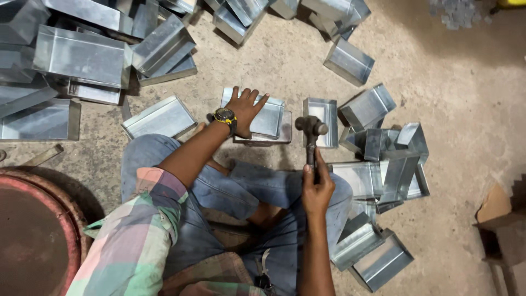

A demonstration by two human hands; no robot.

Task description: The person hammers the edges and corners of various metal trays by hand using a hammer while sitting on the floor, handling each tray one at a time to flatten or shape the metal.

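left hand (245, 109) flat, fingers spread on metal tray (263, 115); right hand (316, 189) clenched round hammer (311, 137) handle.

Stacked metal boxes (82, 55), rusty round drum (33, 230), cardboard (496, 205)

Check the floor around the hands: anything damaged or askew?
No damage shows. The left hand presses a sheet-metal box flat; the right hand holds a hammer. Finished boxes lie tumbled at odd angles to the right.

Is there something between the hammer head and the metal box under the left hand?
Nothing visible. The hammer in the right hand is raised just right of the box, which the left hand presses.
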